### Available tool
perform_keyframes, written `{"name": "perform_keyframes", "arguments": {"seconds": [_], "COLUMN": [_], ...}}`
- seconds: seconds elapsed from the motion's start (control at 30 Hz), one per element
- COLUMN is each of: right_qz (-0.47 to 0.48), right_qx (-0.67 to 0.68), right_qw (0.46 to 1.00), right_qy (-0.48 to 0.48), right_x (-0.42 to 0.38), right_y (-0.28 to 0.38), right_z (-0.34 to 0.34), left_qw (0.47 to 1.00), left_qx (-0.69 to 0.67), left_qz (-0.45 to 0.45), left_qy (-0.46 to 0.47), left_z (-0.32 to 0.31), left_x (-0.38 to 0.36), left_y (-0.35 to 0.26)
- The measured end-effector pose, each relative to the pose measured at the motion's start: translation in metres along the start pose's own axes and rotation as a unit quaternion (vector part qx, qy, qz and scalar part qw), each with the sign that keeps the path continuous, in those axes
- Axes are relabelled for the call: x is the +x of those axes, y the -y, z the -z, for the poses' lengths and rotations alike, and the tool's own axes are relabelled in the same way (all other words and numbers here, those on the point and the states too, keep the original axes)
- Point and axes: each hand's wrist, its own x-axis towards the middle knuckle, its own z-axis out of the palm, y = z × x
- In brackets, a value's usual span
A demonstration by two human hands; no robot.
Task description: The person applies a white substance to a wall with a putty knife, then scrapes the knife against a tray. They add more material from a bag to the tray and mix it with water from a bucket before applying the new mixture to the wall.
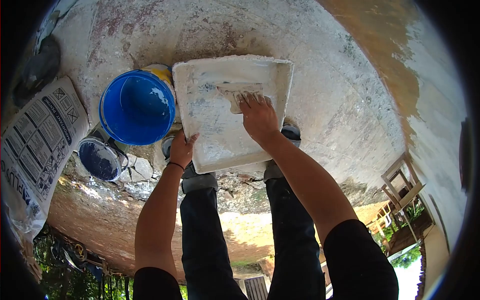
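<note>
A square, shallow tray (220,165) coated in whitish plaster lies on the ground in front of my feet. My left hand (181,149) grips its left rim near the lower corner, with the thumb over the edge. Inside the tray, my right hand (259,115) is closed around a plaster-smeared scraper (231,95). The scraper's wide edge points to the far side and rests against the tray's bottom. Wet-looking white smears and bluish-grey patches cover that bottom. My right fingers hide much of the scraper.
Left of the tray stands a blue bucket (132,107) with a white smear inside. A smaller dark-coated pail (101,159) sits nearer me, beside a large printed bag (42,140). A wall (425,75) rises on the right. Broken paving (140,170) lies near my feet.
</note>
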Motion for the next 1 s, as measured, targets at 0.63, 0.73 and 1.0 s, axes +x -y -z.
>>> {"name": "perform_keyframes", "arguments": {"seconds": [0.63,0.73,1.0], "right_qz": [-0.019,-0.010,-0.027], "right_qx": [-0.017,-0.020,-0.050], "right_qw": [0.999,0.999,0.996], "right_qy": [-0.038,-0.042,-0.075], "right_x": [0.014,0.020,0.022], "right_y": [-0.013,-0.016,-0.015], "right_z": [0.010,0.008,0.009], "left_qw": [0.994,0.987,0.919], "left_qx": [0.026,-0.065,-0.349], "left_qz": [0.051,0.008,-0.020], "left_qy": [-0.092,-0.146,-0.179], "left_z": [0.001,0.006,0.023], "left_x": [-0.026,-0.037,-0.062], "left_y": [0.006,0.001,-0.037]}}
